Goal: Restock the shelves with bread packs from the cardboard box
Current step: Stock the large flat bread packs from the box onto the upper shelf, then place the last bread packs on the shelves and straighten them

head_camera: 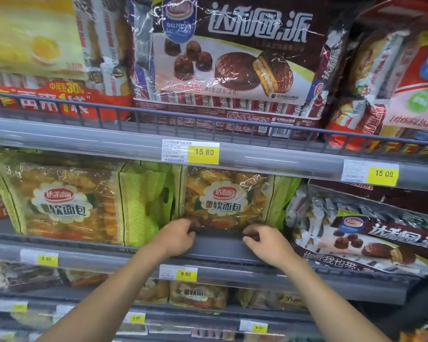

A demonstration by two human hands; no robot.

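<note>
Right now the left hand (181,239) and the right hand (267,245) both curl their fingers on the bottom edge of a soft bread pack (223,201). The pack stands up on the middle shelf (220,249), just beside another bread pack (59,203). It could tip forward off the shelf if the hands let go too soon, or a hard push could squash the little golden breads inside its see-through bag; the cardboard box is not in view, and a chocolate pie pack (371,240) lies close on the right.
</note>
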